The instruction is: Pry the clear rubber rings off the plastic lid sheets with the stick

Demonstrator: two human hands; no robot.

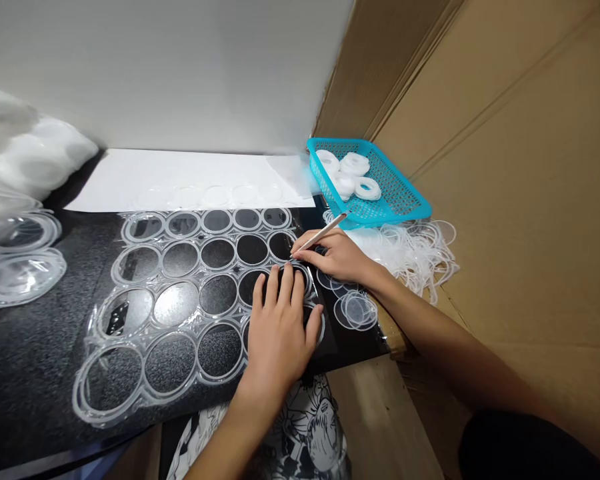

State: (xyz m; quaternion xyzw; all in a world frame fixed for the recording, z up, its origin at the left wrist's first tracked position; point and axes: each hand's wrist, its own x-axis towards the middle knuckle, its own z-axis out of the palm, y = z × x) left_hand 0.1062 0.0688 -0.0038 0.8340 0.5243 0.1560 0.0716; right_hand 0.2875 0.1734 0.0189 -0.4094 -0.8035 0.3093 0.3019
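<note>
A clear plastic sheet (194,319) with rows of round, pale-rimmed openings lies on the dark speckled tabletop. My left hand (283,320) rests flat on its right part, fingers stretched out and spread, hiding some of the rings beneath. Just beyond those fingertips, my right hand (333,253) pinches a slim white pen-like tool (323,235). Its lower tip meets the sheet near a ring at the right edge, while the upper end slants up to the right. Whether the tip is a blade or a point is too small to tell.
A blue perforated basket (405,212) at the back right holds several white rings (367,189). Beside it lie a tangle of clear strips (415,253) and loose thin discs (356,310). White paper (195,170) lies behind the sheet; bagged white rings (35,157) sit at left. Cardboard (520,167) stands right.
</note>
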